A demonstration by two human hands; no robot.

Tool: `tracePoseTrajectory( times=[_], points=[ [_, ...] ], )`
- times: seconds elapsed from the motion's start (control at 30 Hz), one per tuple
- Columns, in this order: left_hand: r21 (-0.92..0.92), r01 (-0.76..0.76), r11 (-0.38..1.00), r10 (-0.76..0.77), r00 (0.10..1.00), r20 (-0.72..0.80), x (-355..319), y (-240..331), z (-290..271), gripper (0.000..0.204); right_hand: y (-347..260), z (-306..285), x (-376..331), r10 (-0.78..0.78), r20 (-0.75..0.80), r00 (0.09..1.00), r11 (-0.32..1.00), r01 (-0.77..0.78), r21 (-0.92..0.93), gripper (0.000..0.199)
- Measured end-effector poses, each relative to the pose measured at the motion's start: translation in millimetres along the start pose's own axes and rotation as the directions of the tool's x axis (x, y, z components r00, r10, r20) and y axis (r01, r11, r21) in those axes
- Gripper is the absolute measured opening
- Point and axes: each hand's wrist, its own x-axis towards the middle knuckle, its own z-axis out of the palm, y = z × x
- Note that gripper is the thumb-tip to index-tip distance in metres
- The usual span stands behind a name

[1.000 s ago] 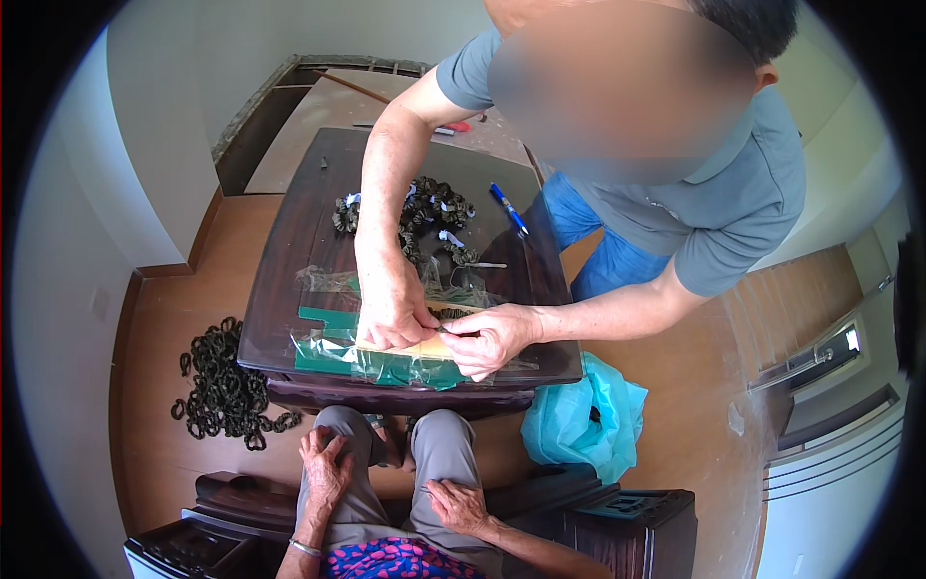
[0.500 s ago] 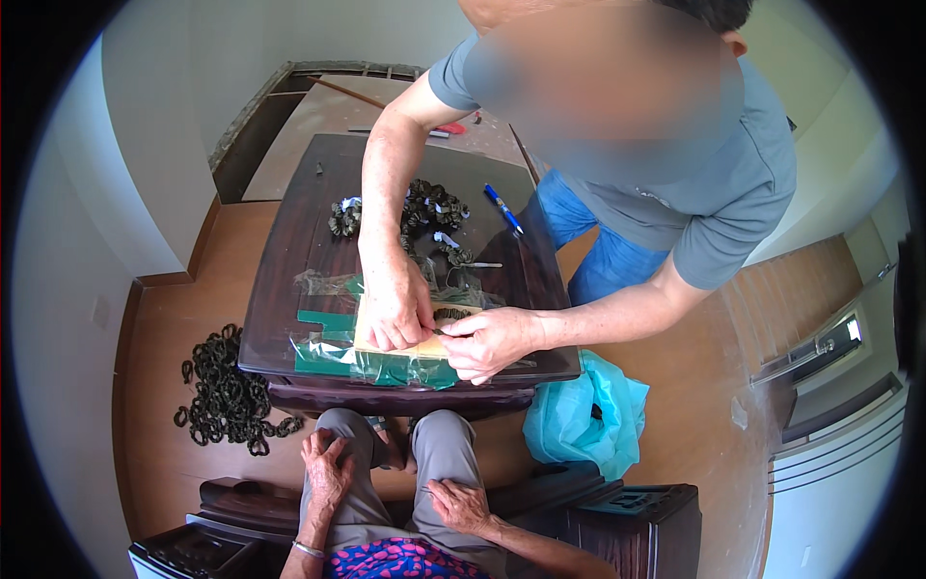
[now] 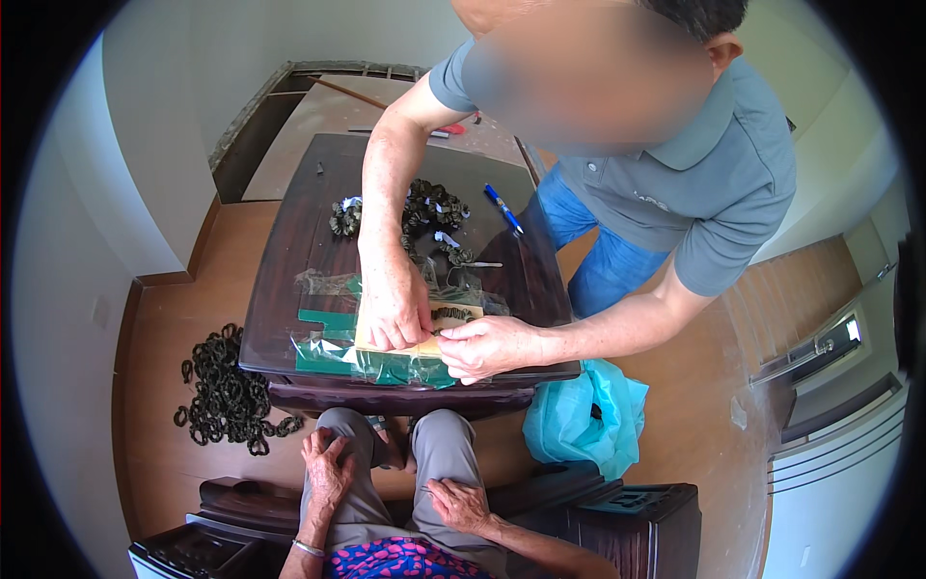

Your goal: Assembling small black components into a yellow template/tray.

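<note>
My left hand (image 3: 328,470) rests on my left thigh, its fingers apart and nothing in it. On my right thigh lies my right hand (image 3: 460,506), fingers curled; a thin dark sliver shows at its fingertips, too small to name. Across the table, a person in a grey polo shirt bends over a pale yellow board (image 3: 374,336). The person's left-side hand (image 3: 395,307) presses on the board, and the other hand (image 3: 492,345) pinches something small beside it. A dark ruffled strip (image 3: 450,314) lies on the board, partly behind these fingers.
The dark wooden table (image 3: 289,261) bears green sheets under clear tape (image 3: 323,359), bundles of dark ruffled rings (image 3: 424,206) and a blue pen (image 3: 503,209). A pile of similar rings (image 3: 224,391) lies on the floor at left. A turquoise bag (image 3: 588,420) stands at right.
The person opposite has raised their head slightly, and their right-side hand has shifted a little, showing more of the ruffled strip. My hands have not moved.
</note>
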Motion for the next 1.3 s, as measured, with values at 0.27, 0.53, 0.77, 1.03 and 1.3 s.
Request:
tracePoseTrajectory(
  times=[0.27, 0.53, 0.77, 1.03, 1.3],
  points=[
    [-0.004, -0.011, 1.000, 0.011, 1.000, 0.000, 0.4, 2.8, -0.1, 0.039, 0.8, 2.1, -1.5, -0.028, -0.040, 0.999, 1.000, 0.028, -0.006, 0.029],
    [-0.011, -0.010, 1.000, 0.010, 1.000, -0.007, -0.7, 2.0, 1.4, 0.040, 0.3, 2.1, -2.3, -0.016, -0.030, 0.999, 1.000, 0.016, -0.004, 0.029],
    [-0.001, -0.009, 1.000, 0.009, 1.000, 0.000, -0.3, 2.2, 2.0, 0.040, 1.7, 2.6, -2.7, -0.010, -0.040, 0.999, 1.000, 0.010, 0.011, 0.028],
    [0.000, -0.018, 1.000, 0.018, 1.000, -0.005, -1.5, 0.6, 3.6, 0.040, 1.5, 1.6, -3.1, -0.021, -0.043, 0.999, 1.000, 0.021, -0.002, 0.027],
    [0.001, -0.010, 1.000, 0.010, 1.000, -0.007, -1.9, 2.2, 3.8, 0.040, 2.3, -0.1, -3.7, -0.025, -0.027, 0.999, 1.000, 0.025, -0.012, 0.028]
  ],
)
